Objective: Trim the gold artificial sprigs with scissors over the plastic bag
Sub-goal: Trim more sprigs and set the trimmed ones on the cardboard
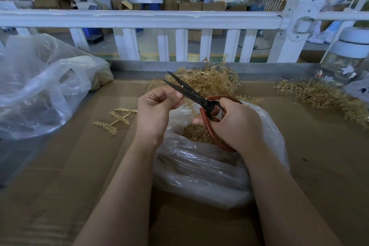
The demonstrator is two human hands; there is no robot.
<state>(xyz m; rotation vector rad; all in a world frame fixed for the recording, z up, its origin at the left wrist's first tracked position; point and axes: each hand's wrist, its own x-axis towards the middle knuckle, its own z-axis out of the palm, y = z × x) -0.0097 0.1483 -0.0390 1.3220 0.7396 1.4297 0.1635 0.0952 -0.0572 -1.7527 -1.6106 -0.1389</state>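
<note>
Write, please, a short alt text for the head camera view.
A right hand holds open red-handled scissors while the left hand pinches a gold sprig between the blades, above an open plastic bag of trimmings. More gold sprigs lie on the cardboard behind.

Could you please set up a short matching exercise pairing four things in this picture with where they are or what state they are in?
Things:
1. scissors
2. loose sprig
3. small bag
4. jar

Descriptions:
A. lying on cardboard, left of the hands
B. blades open, held by the right hand
C. far right, white lid
D. under the hands, holding clippings

Pairs: 1-B, 2-A, 3-D, 4-C
</note>
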